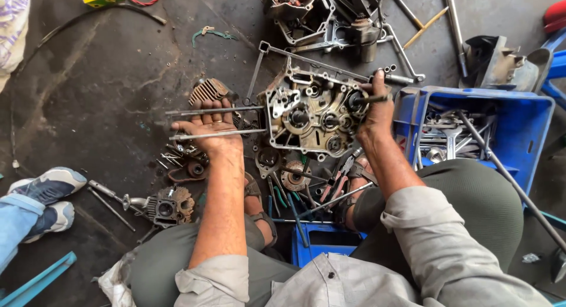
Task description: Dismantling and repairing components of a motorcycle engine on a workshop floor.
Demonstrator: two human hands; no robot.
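Observation:
A greasy metal engine crankcase (312, 115) with gears and shafts showing is held above the dark floor in front of me. Long steel studs (212, 111) stick out of its left side. My left hand (207, 130) grips these studs with its fingers wrapped around them. My right hand (377, 109) holds the case's right edge, with the thumb by a dark shaft end (372, 98). A ribbed cylinder piece (209, 90) lies just beyond my left hand.
A blue plastic crate (533, 115) full of spanners stands at the right. Engine parts (330, 15) lie at the top. Pliers and screwdrivers (330, 186) lie under the case. A small engine part (168, 205) sits at lower left. Another person's shoes (50, 192) are at far left.

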